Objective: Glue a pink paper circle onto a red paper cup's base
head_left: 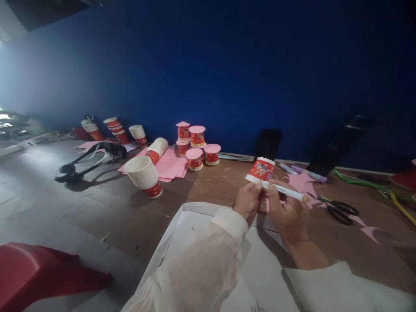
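Note:
My left hand is closed at the lower rim of a red patterned paper cup, which is upside down with its wide rim toward me. My right hand is closed around a white marker that lies slantwise, its left end by the cup rim and my left fingertips. Whether the tip touches the rim is too small to tell. Both hands are above the near edge of the brown table, over a white box lid or tray.
Left of the hands are stacked cups, pink sheets and several cups topped with pink discs. Black scissors, pink scraps and a purple marker lie right. A headset rests far left.

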`<state>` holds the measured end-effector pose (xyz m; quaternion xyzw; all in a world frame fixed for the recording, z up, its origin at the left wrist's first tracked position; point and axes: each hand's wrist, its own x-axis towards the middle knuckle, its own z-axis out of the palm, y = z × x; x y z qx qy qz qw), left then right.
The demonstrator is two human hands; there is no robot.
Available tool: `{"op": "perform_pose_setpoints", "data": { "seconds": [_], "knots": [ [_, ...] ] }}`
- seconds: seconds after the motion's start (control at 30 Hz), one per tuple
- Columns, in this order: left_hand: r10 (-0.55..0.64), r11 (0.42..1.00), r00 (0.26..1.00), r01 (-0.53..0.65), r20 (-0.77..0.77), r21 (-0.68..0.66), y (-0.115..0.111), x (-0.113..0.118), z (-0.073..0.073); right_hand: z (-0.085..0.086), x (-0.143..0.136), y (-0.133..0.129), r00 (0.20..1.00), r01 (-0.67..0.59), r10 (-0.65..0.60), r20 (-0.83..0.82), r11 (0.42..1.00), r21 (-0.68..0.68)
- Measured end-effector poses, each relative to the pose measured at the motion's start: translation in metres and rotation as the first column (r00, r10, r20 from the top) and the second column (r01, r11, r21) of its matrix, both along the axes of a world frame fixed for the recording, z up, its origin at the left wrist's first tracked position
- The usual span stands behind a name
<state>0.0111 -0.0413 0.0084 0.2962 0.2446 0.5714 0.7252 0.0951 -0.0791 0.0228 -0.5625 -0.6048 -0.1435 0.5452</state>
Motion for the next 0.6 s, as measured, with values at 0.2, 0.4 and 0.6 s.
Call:
{"op": "perform_pose_setpoints", "data": {
  "seconds": [0.2,0.4,0.6],
  "knots": [
    [-0.001,0.999,1.000,0.001,0.007,-0.033,-0.0009,-0.0013,0.0037,0.0008,-0.0004,0.0003,1.000,-0.006,0.006,-0.017,1.000,-0.010],
    [-0.008,1.000,0.999,0.008,0.035,-0.024,-0.0025,-0.0025,0.0058,0.0032,-0.0015,-0.0014,0.999,0.023,-0.024,-0.025,0.999,-0.045],
    [-0.011,1.000,1.000,0.012,0.007,-0.009,-0.0005,-0.0022,0.0008,0.0012,-0.0002,-0.0004,1.000,-0.016,0.015,-0.010,1.000,-0.024]
  ]
}}
